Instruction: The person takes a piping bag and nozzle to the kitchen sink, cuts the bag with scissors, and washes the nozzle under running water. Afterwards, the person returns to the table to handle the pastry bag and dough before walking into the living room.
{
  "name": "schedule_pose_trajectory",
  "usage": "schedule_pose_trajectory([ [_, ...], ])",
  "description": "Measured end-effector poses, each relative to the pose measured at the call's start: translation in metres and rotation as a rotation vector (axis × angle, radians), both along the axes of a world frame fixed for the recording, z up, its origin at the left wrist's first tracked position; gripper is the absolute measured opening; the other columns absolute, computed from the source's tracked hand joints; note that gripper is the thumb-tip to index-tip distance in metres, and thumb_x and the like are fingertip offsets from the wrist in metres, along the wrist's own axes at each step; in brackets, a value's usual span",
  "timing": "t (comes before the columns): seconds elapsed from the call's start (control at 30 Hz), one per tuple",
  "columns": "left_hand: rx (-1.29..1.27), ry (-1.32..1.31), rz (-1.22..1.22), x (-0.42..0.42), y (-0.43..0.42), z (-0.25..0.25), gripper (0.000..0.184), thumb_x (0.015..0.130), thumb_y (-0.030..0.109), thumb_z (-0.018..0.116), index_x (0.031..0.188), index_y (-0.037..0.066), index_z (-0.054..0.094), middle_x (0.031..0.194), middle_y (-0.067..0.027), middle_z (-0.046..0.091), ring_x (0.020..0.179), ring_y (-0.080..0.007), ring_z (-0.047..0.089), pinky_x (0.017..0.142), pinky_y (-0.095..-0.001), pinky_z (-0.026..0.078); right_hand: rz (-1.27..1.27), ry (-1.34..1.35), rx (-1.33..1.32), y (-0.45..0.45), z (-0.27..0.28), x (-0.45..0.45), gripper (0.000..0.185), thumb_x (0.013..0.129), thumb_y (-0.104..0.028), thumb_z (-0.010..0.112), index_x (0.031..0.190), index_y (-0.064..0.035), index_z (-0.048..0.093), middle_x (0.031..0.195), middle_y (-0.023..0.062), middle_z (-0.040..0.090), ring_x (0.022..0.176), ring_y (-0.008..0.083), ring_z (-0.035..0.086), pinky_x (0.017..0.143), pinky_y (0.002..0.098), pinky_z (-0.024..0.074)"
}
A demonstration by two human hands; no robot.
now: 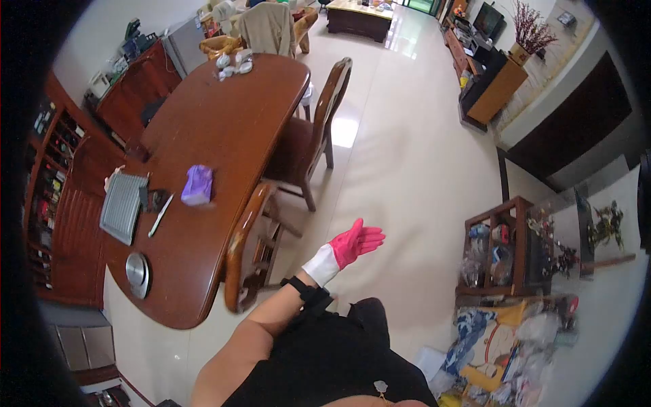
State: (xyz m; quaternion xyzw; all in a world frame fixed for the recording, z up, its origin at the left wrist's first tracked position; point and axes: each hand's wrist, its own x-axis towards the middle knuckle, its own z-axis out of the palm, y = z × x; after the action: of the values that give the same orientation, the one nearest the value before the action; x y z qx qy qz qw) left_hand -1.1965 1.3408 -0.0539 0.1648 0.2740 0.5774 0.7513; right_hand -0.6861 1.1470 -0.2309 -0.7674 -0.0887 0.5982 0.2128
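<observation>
My left hand (352,244) wears a pink rubber glove with a white cuff (321,265). It is held out over the tiled floor with the fingers stretched, and nothing is in it. A black band (308,292) circles the wrist. Nearest to it is a wooden chair (245,254) at the table's edge. On the brown wooden table (224,102) lie a purple packet (197,184), a white knife-like tool (161,215), a grey ribbed tray (123,207) and a round silver-coloured item (137,269). My right hand is out of the frame.
Another chair (315,132) stands along the table's right side. Pale floor (400,163) runs ahead toward a low table (359,19). To the right are a wooden shelf (498,244) and a heap of bags and cloth (488,346). A TV cabinet (497,88) lines the far right wall.
</observation>
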Motion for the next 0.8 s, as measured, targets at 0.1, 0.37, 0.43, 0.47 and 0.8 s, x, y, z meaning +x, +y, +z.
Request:
schedule_pose_trajectory([
  [0.1,0.113,-0.382,0.015,-0.025,0.088,0.033,0.071,0.093,0.053,0.035,0.133,-0.005,0.035,0.133,-0.0226,0.043,0.123,-0.0309,0.044,0.107,-0.0380,0.032,-0.115,-0.057,-0.014,0.058,0.005,0.014,0.024,0.087,-0.024,0.055,0.095,-0.0022,0.062,0.082,0.0126,0.064,0.062,0.0250,0.062,0.053,0.0351,0.0512],
  [0.37,0.150,-0.544,0.213,-0.096,0.329,0.046,0.064,0.097,0.045,0.028,0.138,-0.004,0.027,0.143,-0.0214,0.030,0.133,-0.0306,0.029,0.111,-0.0404,0.024,-0.254,-0.108,0.206,0.396,-0.021,0.034,0.023,0.086,-0.024,0.057,0.098,-0.0042,0.061,0.085,0.0100,0.064,0.065,0.0220,0.062,0.054,0.0337,0.0503],
  [0.43,0.113,-0.526,0.239,-0.114,0.373,0.057,0.062,0.097,0.045,0.027,0.139,-0.001,0.026,0.143,-0.0199,0.030,0.133,-0.0299,0.029,0.111,-0.0408,0.025,-0.195,-0.130,0.351,0.543,-0.022,0.011,0.023,0.086,-0.024,0.057,0.099,-0.0047,0.061,0.086,0.0094,0.064,0.066,0.0213,0.062,0.054,0.0334,0.0501],
  [0.47,0.121,-0.480,0.245,-0.127,0.393,0.062,0.062,0.097,0.046,0.027,0.140,0.002,0.026,0.143,-0.0190,0.030,0.133,-0.0295,0.030,0.110,-0.0410,0.025,-0.156,-0.147,0.411,0.622,-0.015,-0.022,0.024,0.086,-0.024,0.058,0.099,-0.0050,0.061,0.087,0.0090,0.064,0.066,0.0209,0.062,0.054,0.0332,0.0500],
  [0.8,0.297,0.118,0.578,-0.290,0.655,-0.012,0.040,0.096,0.009,0.038,0.135,0.000,0.032,0.138,-0.0159,0.038,0.128,-0.0267,0.037,0.110,-0.0342,0.028,0.581,0.144,0.744,1.010,0.108,-0.465,0.045,0.087,-0.031,0.060,0.122,-0.0041,0.051,0.114,0.0105,0.057,0.101,0.0207,0.055,0.089,0.0370,0.0441],
])
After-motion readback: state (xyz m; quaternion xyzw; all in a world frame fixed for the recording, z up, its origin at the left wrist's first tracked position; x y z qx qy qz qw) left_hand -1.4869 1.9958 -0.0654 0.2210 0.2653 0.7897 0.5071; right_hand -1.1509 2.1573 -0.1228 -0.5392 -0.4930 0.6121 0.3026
